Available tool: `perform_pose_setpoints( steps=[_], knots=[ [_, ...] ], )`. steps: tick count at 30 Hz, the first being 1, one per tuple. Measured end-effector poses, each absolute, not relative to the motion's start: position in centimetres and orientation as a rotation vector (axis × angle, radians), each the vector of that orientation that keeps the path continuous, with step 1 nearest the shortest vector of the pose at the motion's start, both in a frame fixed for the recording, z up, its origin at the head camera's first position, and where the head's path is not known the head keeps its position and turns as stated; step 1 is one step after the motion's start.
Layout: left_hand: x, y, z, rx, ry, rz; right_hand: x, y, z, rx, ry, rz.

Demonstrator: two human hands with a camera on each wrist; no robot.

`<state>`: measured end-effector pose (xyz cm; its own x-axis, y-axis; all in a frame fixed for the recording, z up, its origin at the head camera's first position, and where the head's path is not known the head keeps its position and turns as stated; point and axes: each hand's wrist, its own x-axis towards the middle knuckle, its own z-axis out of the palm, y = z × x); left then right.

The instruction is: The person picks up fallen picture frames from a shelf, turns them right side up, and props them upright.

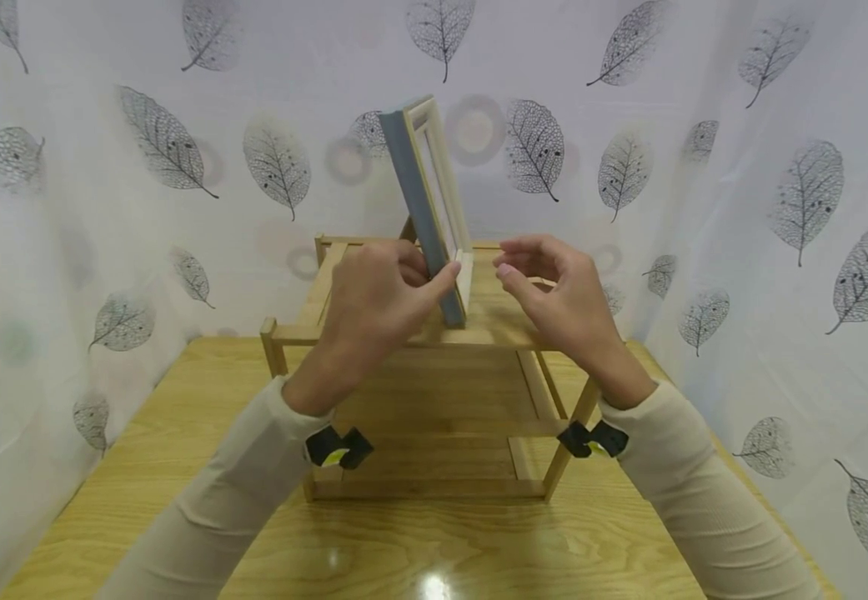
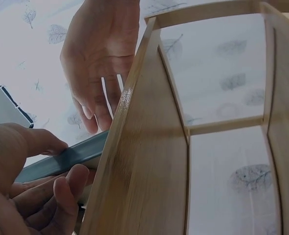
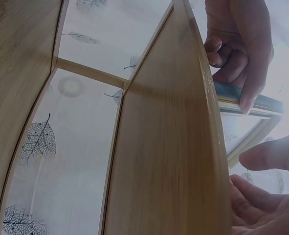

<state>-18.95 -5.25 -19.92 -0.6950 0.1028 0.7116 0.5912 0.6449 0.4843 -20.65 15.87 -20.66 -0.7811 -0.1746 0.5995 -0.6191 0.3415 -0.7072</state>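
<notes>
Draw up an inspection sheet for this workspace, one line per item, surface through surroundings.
Surface: wood-grain table, bright reflection on its near side; tiered wooden rack standing on it.
Job's things: blue-edged picture frame, tilted, at the rack's top tier.
Clutter: nothing seen.
Left grip: pinches the frame's lower part.
Right grip: fingers loosely curved, holding nothing, apart from the frame.
Cables: nothing seen.
Surroundings: leaf-printed curtain behind and on both sides.

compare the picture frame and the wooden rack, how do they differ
Colour: the picture frame has a blue-grey edge and a whitish inner border, while the wooden rack is light brown. Size: the picture frame is clearly smaller than the wooden rack. State: the left hand grips the picture frame; the wooden rack stands on the table. Both have straight edges.
</notes>
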Motion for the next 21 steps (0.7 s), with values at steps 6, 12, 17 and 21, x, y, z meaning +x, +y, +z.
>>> perform_pose_setpoints(
  steps=[6, 12, 17, 21],
  knots=[
    [-18.87, -5.62, -19.88, -0.537, -2.227, -0.994, -20.73, 15.91, -20.69, 0.687, -2.2, 1.428],
    [-18.93, -5.93, -19.82, -0.541, -2.226, -0.998, -20.82, 15.91, -20.65, 0.692, -2.195, 1.439],
    [-18.94, -6.12, -19.83, -0.536, -2.228, -1.008, -20.89, 15.9, -20.69, 0.686, -2.192, 1.452],
    [-18.9, -6.29, -19.89, -0.534, -2.228, -1.007, -20.95, 15.89, -20.73, 0.685, -2.189, 1.463]
  ],
)
